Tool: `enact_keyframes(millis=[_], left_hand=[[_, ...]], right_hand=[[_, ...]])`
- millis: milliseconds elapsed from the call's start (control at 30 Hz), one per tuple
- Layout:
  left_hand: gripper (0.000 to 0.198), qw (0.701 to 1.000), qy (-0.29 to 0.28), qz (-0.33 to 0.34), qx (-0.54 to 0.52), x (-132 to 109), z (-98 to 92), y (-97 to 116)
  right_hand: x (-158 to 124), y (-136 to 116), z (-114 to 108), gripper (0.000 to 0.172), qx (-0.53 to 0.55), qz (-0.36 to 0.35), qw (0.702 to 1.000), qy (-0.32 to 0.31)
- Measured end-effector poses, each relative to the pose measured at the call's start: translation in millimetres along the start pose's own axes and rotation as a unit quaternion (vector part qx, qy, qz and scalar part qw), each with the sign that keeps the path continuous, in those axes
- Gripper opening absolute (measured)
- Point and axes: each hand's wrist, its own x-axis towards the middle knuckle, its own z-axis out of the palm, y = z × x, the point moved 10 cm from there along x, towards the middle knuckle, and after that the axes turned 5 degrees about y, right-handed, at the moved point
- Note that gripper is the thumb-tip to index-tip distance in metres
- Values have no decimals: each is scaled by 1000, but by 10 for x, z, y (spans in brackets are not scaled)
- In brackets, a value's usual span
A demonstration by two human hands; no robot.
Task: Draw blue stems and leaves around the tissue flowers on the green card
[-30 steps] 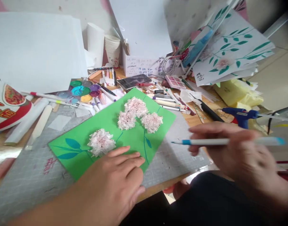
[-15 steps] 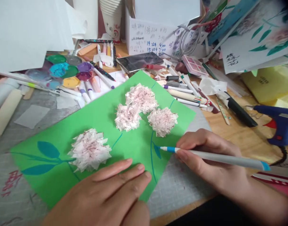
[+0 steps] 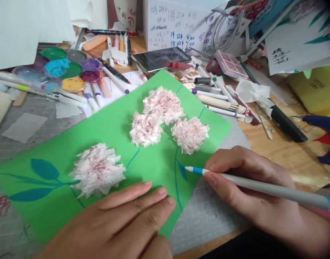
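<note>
A person's left hand [image 3: 119, 223] lies flat, fingers spread and grasping nothing, pressing the near edge of a green card [image 3: 108, 122] that rests on a grey cutting mat [image 3: 205, 219]. The right hand [image 3: 248, 190] grips a grey marker [image 3: 262, 187] between thumb and fingers, its blue tip touching a small painted leaf [image 3: 182, 172] beside a blue stem on the card. Four pink-and-white tissue flowers [image 3: 190, 133] sit on the card, three clustered near its far corner, one apart at left. Paint pots [image 3: 65, 70], loose pens [image 3: 216, 104], a phone [image 3: 161, 58] and a blue glue gun [image 3: 323, 135] crowd the wooden table beyond.
</note>
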Motion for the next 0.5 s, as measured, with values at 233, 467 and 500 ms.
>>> enact_keyframes(millis=[233, 467, 500], left_hand=[[25, 998, 14, 43, 37, 73, -54, 83], [24, 998, 4, 51, 37, 60, -49, 108], [24, 998, 3, 52, 34, 65, -54, 106]], right_hand=[[-46, 5, -1, 16, 11, -6, 1000, -5], [-77, 65, 3, 14, 40, 2, 999, 0], [-81, 73, -5, 14, 29, 5, 1000, 4]])
